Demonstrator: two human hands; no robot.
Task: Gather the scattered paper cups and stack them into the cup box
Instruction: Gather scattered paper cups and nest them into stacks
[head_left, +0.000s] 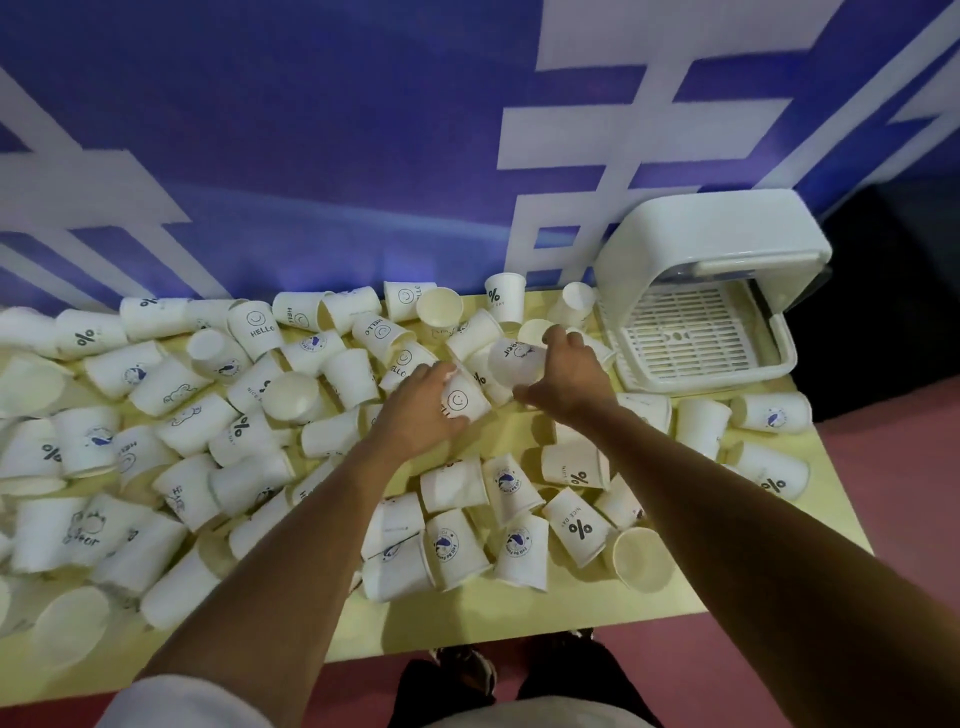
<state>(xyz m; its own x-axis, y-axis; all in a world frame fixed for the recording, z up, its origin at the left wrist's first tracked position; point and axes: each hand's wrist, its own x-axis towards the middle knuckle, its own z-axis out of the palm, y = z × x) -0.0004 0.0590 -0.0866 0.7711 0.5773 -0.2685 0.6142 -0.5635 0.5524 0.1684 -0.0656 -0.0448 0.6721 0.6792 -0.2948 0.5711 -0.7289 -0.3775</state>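
Blue wall panelling (311, 130) with large white strokes rises behind a pale yellow rectangular worktop (519, 613), and pink floor (893, 519) shows to the right of and below the worktop.

Scattered white paper cups (249, 483) cover nearly the whole worktop, most lying on their sides, a few standing. They crowd thickest to the left of the white plastic cup box (701, 291), and many bear dark prints such as a percent sign, a smiley with "HELLO", or a small blue figure.

That cup box sits at the far right corner of the worktop, against the wall. Its rounded hood is raised, and its slatted white tray (691, 338) holds no cups.

2 bare forearms reach in from the near edge of the worktop toward the cups just left of the cup box. The left hand (421, 410) is farther from the box, its fingers curled around a white paper cup printed with a smiley face (462, 402) that lies on its side. The right hand (566, 374), nearer the box, is clamped on a white paper cup with "bear" lettering (511, 358), tilted with its open mouth toward the camera. The 2 held cups lie close together, just left of the cup box's front corner.
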